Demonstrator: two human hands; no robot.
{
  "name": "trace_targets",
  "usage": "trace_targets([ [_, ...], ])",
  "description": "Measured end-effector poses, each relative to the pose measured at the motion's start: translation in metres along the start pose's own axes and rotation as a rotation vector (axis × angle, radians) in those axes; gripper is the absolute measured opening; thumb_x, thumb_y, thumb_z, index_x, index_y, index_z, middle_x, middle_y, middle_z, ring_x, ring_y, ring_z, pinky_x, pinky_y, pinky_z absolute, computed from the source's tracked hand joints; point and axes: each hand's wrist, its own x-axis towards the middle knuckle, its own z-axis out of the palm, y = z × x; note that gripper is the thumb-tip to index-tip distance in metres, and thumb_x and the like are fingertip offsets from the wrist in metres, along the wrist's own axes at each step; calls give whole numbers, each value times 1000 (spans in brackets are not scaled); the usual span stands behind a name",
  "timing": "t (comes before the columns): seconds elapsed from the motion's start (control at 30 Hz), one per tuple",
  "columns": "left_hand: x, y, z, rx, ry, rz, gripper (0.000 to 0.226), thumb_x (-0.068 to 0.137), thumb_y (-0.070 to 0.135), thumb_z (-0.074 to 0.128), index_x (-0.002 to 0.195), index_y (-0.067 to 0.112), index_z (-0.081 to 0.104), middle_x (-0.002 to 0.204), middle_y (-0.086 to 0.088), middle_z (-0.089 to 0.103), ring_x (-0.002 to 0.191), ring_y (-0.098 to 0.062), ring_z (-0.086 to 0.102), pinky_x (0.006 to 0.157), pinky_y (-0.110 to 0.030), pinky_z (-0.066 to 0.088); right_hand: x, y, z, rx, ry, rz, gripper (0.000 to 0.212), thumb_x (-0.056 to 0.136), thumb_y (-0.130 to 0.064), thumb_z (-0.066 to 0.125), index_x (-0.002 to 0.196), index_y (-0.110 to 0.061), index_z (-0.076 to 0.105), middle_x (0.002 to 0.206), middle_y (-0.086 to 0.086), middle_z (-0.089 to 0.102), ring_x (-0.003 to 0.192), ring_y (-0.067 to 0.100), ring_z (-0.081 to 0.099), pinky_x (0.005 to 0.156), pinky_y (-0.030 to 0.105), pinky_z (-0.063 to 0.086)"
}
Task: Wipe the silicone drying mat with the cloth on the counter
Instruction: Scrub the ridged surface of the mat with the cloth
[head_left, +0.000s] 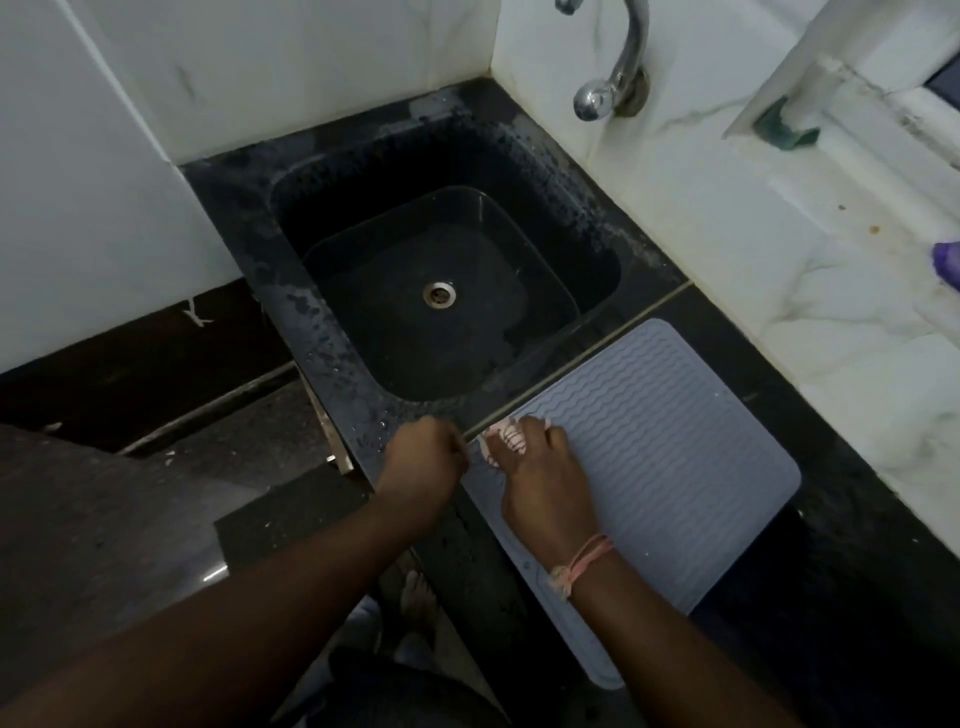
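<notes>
The grey-blue silicone drying mat (654, 431), ribbed with wavy lines, lies on the black counter to the right of the sink. A small pink-and-white cloth (503, 440) sits bunched at the mat's left corner. My right hand (543, 480), with a pink thread band at the wrist, lies on the cloth with its fingers curled over it and presses it on the mat; most of the cloth is hidden under the hand. My left hand (423, 457) has curled fingers at the mat's left edge and holds that corner.
A black sink (311, 208) with a steel drain (439, 294) lies beyond my hands, its rim wet. A chrome tap (613, 78) stands at the back right wall. White marble wall and a ledge run along the right, with a purple object (948, 265) at the frame's edge.
</notes>
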Motion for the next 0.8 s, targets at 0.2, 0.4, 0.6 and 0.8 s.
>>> trace_targets([
  [0.2,-6,1,10,-31,113,-19,13,84,12,72,74,21,73,77,0,73,76,-16,69,66,-27,49,-4,-11,-6,-82,-69,-89,37,92,-25,59,128,-28,61,125,10,51,101,30,53,58,35,47],
  [0.4,0,7,6,16,66,-100,34,91,11,67,64,29,61,69,9,62,61,2,55,46,-10,35,30,36,-26,-278,-124,-208,43,92,-21,58,134,-28,59,134,13,49,110,32,51,69,38,52],
  [0.6,4,24,11,80,120,-132,16,91,11,59,83,11,72,84,-12,69,83,-31,69,69,-36,54,31,32,-30,-209,-42,-39,30,92,-18,56,120,-21,68,130,11,49,110,30,50,69,35,53],
  [0.8,5,22,18,100,99,8,16,95,11,63,93,18,78,97,-7,74,91,-26,71,82,-41,57,10,0,-12,-104,-12,-43,26,94,-20,56,116,-23,69,128,10,53,106,30,53,62,34,49],
])
